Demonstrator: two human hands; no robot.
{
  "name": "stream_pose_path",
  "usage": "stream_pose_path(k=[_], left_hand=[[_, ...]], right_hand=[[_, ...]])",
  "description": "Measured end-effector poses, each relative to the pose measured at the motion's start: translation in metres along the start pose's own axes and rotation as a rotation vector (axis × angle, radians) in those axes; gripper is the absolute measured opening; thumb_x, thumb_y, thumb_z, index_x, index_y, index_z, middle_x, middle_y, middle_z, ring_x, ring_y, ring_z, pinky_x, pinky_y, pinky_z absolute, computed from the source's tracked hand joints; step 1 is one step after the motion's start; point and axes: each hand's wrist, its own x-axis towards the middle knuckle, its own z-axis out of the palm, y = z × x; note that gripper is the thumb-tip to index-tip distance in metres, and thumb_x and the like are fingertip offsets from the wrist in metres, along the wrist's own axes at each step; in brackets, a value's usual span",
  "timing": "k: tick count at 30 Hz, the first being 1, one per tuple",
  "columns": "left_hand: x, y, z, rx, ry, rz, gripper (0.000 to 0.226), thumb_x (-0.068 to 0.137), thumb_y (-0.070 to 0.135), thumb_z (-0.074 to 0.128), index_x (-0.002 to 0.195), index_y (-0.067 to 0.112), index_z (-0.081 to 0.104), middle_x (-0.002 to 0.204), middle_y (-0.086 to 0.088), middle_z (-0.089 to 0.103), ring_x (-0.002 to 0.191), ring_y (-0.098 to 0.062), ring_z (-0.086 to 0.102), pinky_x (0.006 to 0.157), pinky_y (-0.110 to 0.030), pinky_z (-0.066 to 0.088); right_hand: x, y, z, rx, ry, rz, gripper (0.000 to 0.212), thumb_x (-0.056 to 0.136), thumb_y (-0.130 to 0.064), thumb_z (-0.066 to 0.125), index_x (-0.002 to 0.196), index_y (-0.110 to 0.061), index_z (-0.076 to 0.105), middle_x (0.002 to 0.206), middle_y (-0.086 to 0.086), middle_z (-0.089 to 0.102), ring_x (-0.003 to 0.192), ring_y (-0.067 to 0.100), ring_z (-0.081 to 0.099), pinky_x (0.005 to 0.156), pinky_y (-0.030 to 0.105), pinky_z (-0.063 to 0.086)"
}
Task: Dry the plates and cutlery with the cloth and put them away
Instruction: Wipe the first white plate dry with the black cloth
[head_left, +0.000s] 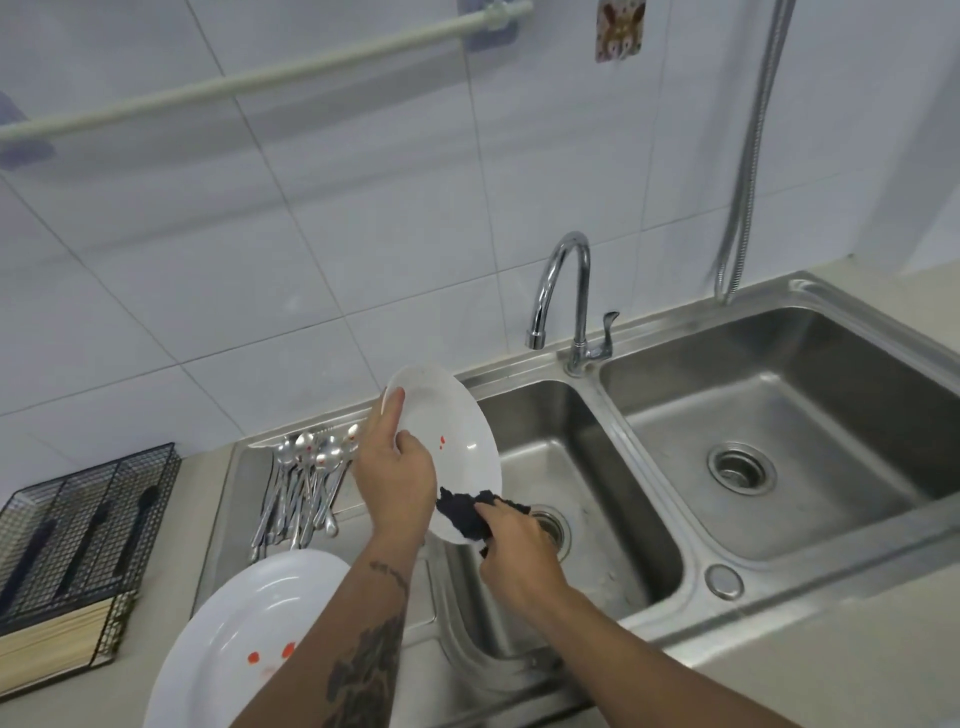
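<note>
Gripping plate (452, 431), left hand (395, 478); cloth (462, 512) under right fingers (493, 517).

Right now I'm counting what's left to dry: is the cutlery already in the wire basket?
No: the spoons lie piled on the steel drainboard, apart from the wire basket at the left.
</note>
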Motion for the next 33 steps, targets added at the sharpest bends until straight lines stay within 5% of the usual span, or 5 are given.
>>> stream_pose_path(k=[14,23,27,29,33], left_hand=[[0.006,0.009,0.018,0.111,-0.049,0.121,0.065,0.076,0.015,0.035,0.134,0.032,0.061,0.149,0.012,0.049,0.137,-0.010,0.043,0.116,-0.043,0.036],[0.009,0.016,0.020,0.116,-0.050,0.190,0.065,0.076,0.013,0.035,0.133,0.028,0.063,0.148,0.009,0.051,0.133,-0.006,0.046,0.099,-0.013,0.032],[0.010,0.015,0.022,0.125,-0.056,0.201,0.065,0.077,0.013,0.036,0.134,0.028,0.062,0.148,0.009,0.051,0.133,-0.006,0.045,0.108,-0.025,0.037],[0.010,0.016,0.022,0.129,-0.063,0.216,0.064,0.077,0.013,0.036,0.134,0.028,0.063,0.148,0.009,0.051,0.126,0.006,0.045,0.107,-0.024,0.041],[0.005,0.021,0.024,0.123,-0.090,0.301,0.063,0.077,0.005,0.037,0.132,0.018,0.064,0.146,0.000,0.053,0.099,0.038,0.036,0.080,0.008,0.029]], right_hand=[[0.014,-0.006,-0.006,0.242,-0.048,0.072,0.048,0.083,0.000,0.046,0.122,-0.023,0.063,0.112,0.008,0.068,0.100,0.029,0.061,0.079,0.028,0.048],[0.020,-0.006,-0.010,0.286,-0.065,0.070,0.043,0.087,-0.007,0.045,0.122,-0.023,0.063,0.112,0.010,0.068,0.100,0.031,0.060,0.079,0.029,0.048],[0.020,-0.006,-0.012,0.299,-0.072,0.078,0.043,0.088,-0.009,0.044,0.125,-0.022,0.061,0.114,0.012,0.067,0.101,0.032,0.061,0.083,0.034,0.051],[0.020,-0.005,-0.013,0.297,-0.072,0.075,0.043,0.089,-0.008,0.044,0.126,-0.021,0.061,0.114,0.012,0.066,0.101,0.031,0.061,0.082,0.031,0.049],[0.019,-0.006,-0.016,0.308,-0.073,0.075,0.042,0.090,-0.007,0.044,0.126,-0.021,0.061,0.112,0.013,0.066,0.098,0.032,0.061,0.081,0.034,0.051]])
